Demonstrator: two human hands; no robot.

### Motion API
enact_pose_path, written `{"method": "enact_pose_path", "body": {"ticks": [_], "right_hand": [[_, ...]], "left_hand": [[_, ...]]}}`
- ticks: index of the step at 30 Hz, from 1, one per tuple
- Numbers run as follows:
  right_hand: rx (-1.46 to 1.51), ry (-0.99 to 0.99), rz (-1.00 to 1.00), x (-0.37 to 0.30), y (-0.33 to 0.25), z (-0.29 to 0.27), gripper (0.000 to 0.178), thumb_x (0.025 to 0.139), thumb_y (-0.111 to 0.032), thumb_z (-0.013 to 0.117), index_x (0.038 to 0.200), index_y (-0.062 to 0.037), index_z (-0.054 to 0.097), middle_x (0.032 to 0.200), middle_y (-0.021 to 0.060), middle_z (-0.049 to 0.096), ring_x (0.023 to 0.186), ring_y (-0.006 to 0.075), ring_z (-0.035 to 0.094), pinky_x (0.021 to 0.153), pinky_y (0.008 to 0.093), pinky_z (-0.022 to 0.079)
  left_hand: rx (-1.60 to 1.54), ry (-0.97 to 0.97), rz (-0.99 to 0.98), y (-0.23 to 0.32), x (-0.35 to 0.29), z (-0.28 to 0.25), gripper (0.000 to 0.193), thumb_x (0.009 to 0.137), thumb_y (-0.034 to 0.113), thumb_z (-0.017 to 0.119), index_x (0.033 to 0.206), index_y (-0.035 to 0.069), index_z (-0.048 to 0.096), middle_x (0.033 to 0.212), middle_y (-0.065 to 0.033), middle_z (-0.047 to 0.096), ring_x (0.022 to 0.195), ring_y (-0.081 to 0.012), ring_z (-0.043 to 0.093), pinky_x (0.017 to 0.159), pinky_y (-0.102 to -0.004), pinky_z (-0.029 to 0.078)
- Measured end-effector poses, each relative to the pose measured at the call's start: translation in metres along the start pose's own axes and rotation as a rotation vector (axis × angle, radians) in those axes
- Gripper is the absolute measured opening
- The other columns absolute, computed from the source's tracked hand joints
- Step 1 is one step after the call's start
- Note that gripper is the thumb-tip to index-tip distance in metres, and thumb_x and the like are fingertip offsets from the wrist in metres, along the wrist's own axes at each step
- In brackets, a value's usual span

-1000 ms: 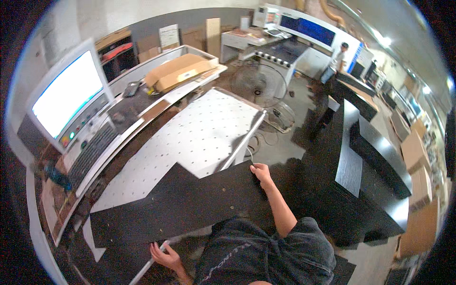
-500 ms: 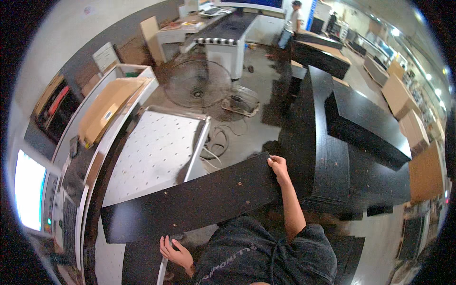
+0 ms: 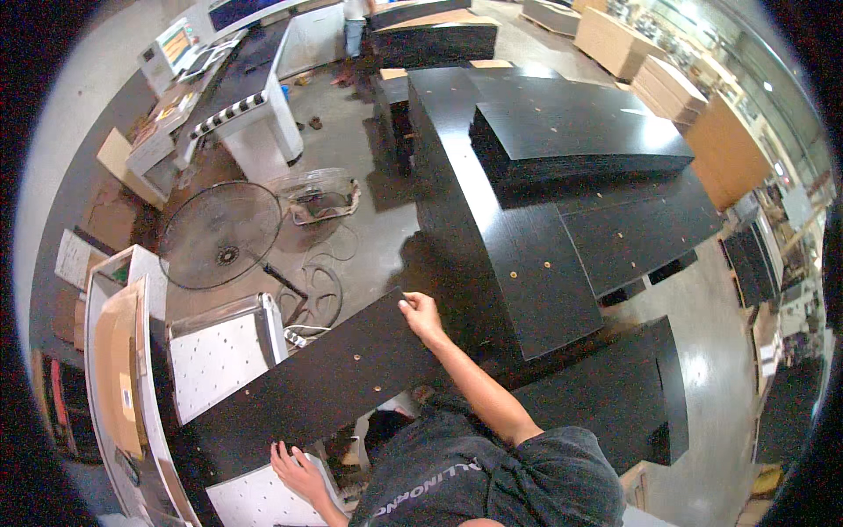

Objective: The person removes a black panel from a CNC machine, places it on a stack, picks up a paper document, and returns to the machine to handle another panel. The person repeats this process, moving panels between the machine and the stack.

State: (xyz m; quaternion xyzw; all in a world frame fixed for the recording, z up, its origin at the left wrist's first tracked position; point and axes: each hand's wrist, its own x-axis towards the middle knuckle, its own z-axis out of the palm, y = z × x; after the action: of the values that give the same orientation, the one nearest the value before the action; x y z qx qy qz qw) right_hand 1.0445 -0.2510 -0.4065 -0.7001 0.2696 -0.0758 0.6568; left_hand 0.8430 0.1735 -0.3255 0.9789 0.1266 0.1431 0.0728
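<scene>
A long black panel [image 3: 307,378] with several small drilled holes lies slantwise in front of me, its left part over a white, dotted machine table [image 3: 219,362]. My right hand [image 3: 423,320] is closed on the panel's far right corner, thumb on top and fingers underneath. At the near edge, toward the left end, my left hand [image 3: 300,476] has its fingers spread and stretched out. Its fingertips are at the panel's edge, and whether they bear on it I cannot tell.
Right of me stands a large stack of black panels [image 3: 536,272], topped by a smaller pile [image 3: 580,132]. More dark panels [image 3: 597,395] lie low at my right side. A round fan [image 3: 226,235] stands beyond the machine table. At the back, a person [image 3: 354,31] stands near a desk [image 3: 246,75].
My view has turned to the right, so the stacks sit nearer the middle. My right hand still holds the panel's corner, and my left hand stays by its near edge.
</scene>
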Motion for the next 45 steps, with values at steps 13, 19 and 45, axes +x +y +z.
{"method": "enact_pose_path", "body": {"ticks": [13, 19, 45], "right_hand": [[-0.581, -0.022, -0.321, -0.081, -0.079, -0.027, 0.046, 0.098, -0.028, 0.065, 0.136, -0.0049, 0.058, 0.13, 0.0178, 0.064, 0.122, 0.035, 0.062, 0.102, 0.0447, 0.05], [-0.815, -0.164, 0.042, -0.102, -0.07, -0.022, 0.061, 0.092, -0.037, 0.073, 0.136, 0.0001, 0.053, 0.131, 0.025, 0.064, 0.116, 0.0433, 0.065, 0.097, 0.0515, 0.053], [-0.127, 0.607, -0.224, 0.014, -0.203, -0.21, 0.049, 0.103, -0.02, 0.064, 0.146, -0.0004, 0.05, 0.139, 0.0152, 0.062, 0.118, 0.0204, 0.064, 0.097, 0.0337, 0.053]], "left_hand": [[-0.33, -0.043, 0.312, 0.026, 0.142, 0.046, 0.041, 0.097, 0.024, 0.065, 0.13, -0.001, 0.061, 0.134, -0.0182, 0.061, 0.13, -0.0381, 0.051, 0.11, -0.052, 0.037], [-0.376, -0.334, 0.89, 0.126, 0.116, 0.003, 0.075, 0.077, 0.044, 0.082, 0.136, 0.003, 0.061, 0.145, -0.0199, 0.053, 0.142, -0.0402, 0.041, 0.118, -0.0579, 0.03], [-1.143, -0.322, 0.682, 0.556, 0.297, 0.033, 0.018, 0.096, 0.015, 0.067, 0.105, 0.001, 0.074, 0.103, -0.0148, 0.075, 0.098, -0.0307, 0.07, 0.092, -0.0397, 0.052]]}}
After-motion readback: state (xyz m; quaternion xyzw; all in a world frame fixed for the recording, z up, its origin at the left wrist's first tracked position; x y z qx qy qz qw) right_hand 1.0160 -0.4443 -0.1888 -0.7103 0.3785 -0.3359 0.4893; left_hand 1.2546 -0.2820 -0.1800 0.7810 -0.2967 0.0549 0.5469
